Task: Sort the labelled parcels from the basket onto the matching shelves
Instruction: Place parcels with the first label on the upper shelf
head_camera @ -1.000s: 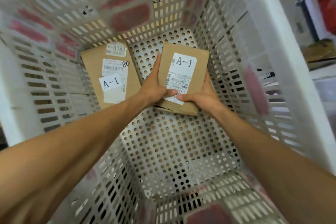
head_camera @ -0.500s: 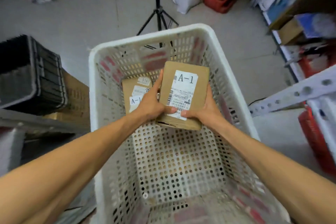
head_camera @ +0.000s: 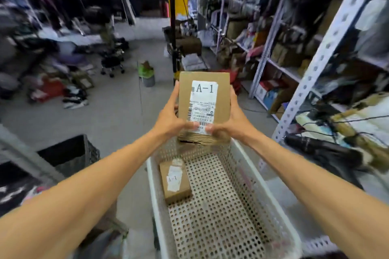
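Cluttered storeroom, much of it motion-blurred. Grey floor spreads across the left and centre of the frame, and metal shelving packed with goods runs up the right side. White perforated basket at lower centre, black crate to its left.

Held parcel: brown carton, upright at frame centre, clear above the basket's far rim, A-1 label facing the camera. Left hand wraps its left edge, thumb on the lower front. Right hand mirrors that on the right edge. Both hands grip the carton with fingers curled round it.

Second parcel: similar carton, lying flat on the basket floor against the left wall, towards the far end. Its label seems to read A-1 too, seen upside down and blurred. No other parcels visible in the basket.

Progress, as a judgement: late stage. One parcel is in hand but not yet shelved, and one is left to pick. Shelf tags are too blurred to tell which shelf is A-1. Remaining: find that shelf, place this carton, fetch the last.
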